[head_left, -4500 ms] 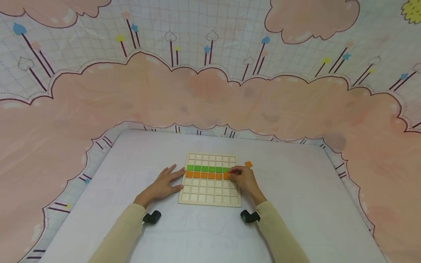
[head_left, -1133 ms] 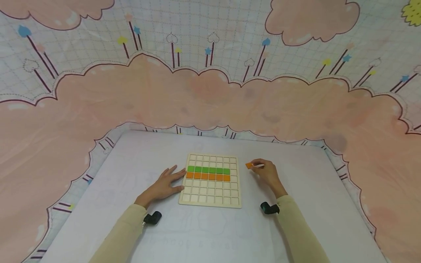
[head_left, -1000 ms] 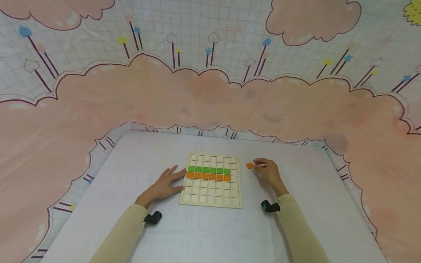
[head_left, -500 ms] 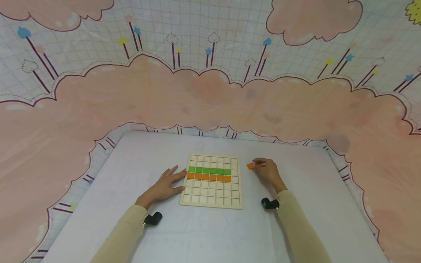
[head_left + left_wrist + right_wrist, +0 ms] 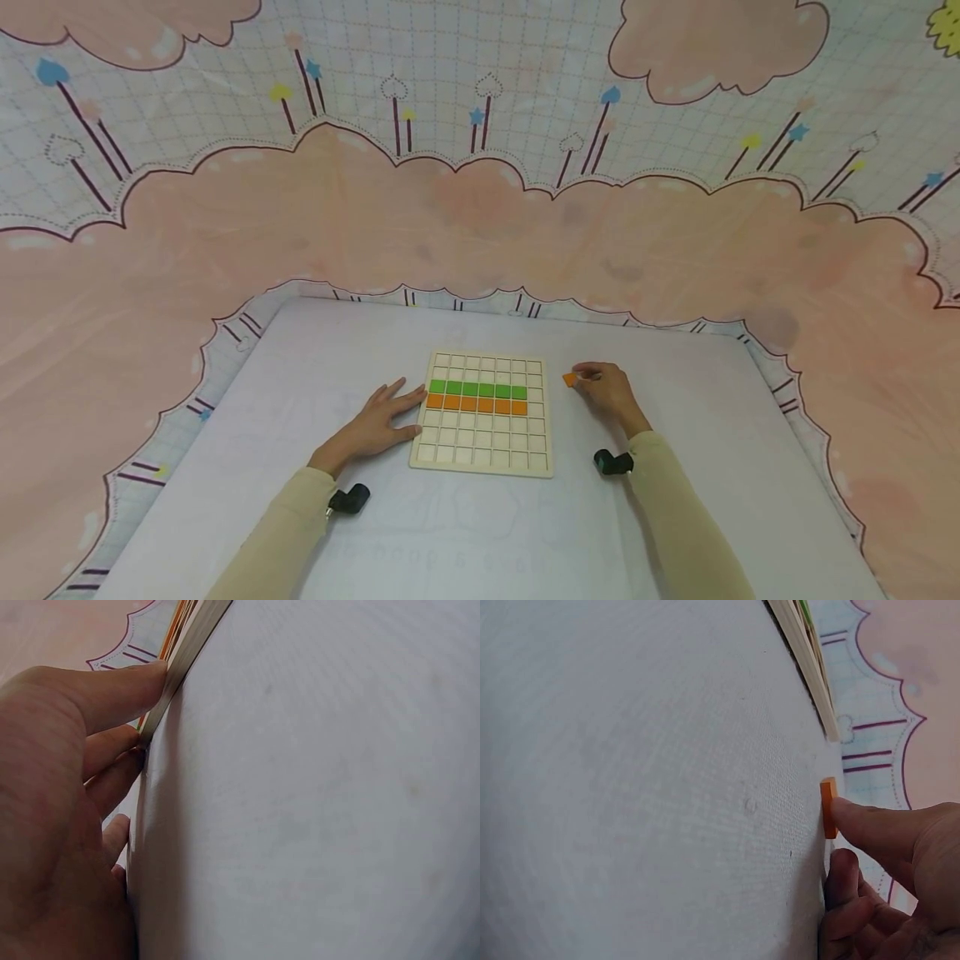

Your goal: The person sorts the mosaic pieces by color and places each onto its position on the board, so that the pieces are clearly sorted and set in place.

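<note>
A pale wooden grid board (image 5: 480, 458) lies on the white table, with a row of green square tiles (image 5: 478, 389) above a row of orange square tiles (image 5: 477, 404). My left hand (image 5: 375, 421) rests beside the board with fingers spread; thumb and fingertips touch its left edge, as the left wrist view also shows. Right of the board, my right hand (image 5: 609, 392) pinches a single orange tile (image 5: 569, 380) at table level. In the right wrist view the thumb (image 5: 877, 829) presses against that orange tile (image 5: 829, 810), while the index fingertip's contact is hidden.
White cloth covers the table (image 5: 450, 542). A patterned curtain (image 5: 480, 217) with clouds and candle-like drawings stands behind and around it. Small black devices (image 5: 349, 499) sit at both wrists.
Earlier the right hand was setting an orange tile at the end of the board's row; it moved right to the loose tile. Its fingers have just drawn closer together around it. The left hand stays.
</note>
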The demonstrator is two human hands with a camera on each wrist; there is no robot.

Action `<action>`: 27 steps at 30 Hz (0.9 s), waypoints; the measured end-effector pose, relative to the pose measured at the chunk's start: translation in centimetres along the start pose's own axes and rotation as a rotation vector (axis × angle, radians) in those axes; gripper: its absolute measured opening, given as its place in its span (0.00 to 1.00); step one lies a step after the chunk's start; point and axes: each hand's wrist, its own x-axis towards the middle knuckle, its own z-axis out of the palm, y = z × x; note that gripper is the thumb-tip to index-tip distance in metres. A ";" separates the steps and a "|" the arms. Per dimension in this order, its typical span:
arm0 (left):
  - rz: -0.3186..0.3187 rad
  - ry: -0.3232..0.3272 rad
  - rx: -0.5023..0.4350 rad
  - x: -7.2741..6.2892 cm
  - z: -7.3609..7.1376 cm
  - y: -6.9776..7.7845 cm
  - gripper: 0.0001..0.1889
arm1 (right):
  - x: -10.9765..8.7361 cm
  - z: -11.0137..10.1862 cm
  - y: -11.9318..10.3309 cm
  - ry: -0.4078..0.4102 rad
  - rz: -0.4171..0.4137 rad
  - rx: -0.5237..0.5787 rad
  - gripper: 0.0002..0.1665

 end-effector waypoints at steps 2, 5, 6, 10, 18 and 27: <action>-0.006 -0.003 0.000 0.0 0.0 0.0 0.35 | -0.1 0.0 -0.1 0.000 -0.002 -0.011 0.18; -0.017 -0.007 -0.002 -0.1 0.0 0.1 0.35 | -0.2 -0.1 -0.3 0.000 -0.007 -0.024 0.18; -0.017 -0.006 -0.002 -0.1 0.0 0.1 0.35 | -0.3 0.0 -0.3 0.002 -0.008 -0.027 0.18; -0.006 -0.001 -0.007 -0.1 0.0 0.1 0.35 | -0.3 0.1 -0.2 0.010 -0.015 -0.019 0.17; -0.028 -0.006 -0.012 -0.3 -0.1 0.4 0.36 | -0.5 0.0 0.1 0.041 -0.029 -0.001 0.14; -0.020 -0.002 -0.002 -0.3 -0.2 0.5 0.35 | -0.6 0.0 0.4 0.057 -0.009 0.043 0.11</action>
